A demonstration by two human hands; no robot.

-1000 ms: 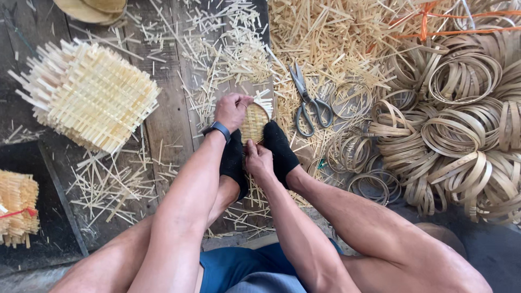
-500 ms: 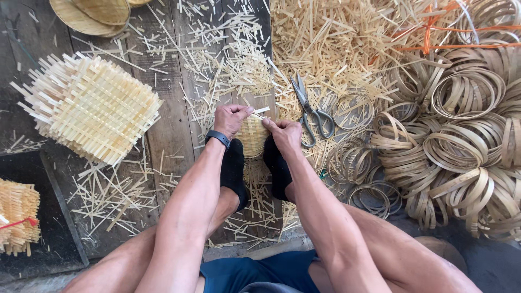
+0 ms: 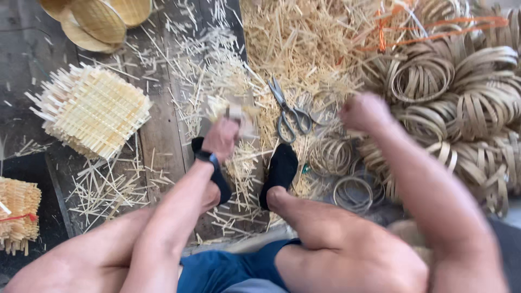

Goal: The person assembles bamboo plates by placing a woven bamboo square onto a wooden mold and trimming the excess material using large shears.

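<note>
The wooden floor [image 3: 163, 130] is the biggest thing here, and the person sits right on it with everything spread around, so each thing is easy to reach. At two o'clock lies a big heap of bamboo rings [image 3: 461, 103], piled at the right side where the right arm can get to them. At twelve o'clock is a wide pile of cut straw bits [image 3: 304, 49], likely scraps that fell there. At ten o'clock sits a flat woven mat [image 3: 89, 111] with its stick ends poking out all round. At the top left corner are stacked woven baskets [image 3: 103, 19], put out of the way. At nine o'clock, by the left edge, is a small bundle of woven pieces [image 3: 16, 217] tied with a red band. The two feet in black socks [image 3: 279, 171] point toward the middle, making a little work spot between them. Just above that spot lie the scissors [image 3: 290, 114], close by both hands. The left hand [image 3: 221, 138] is closed tight around a small woven piece [image 3: 225, 108], holding it up just past the feet. The right hand [image 3: 363, 111] is up over the rings; it is blurry, so I cannot tell if its grip holds anything.
</note>
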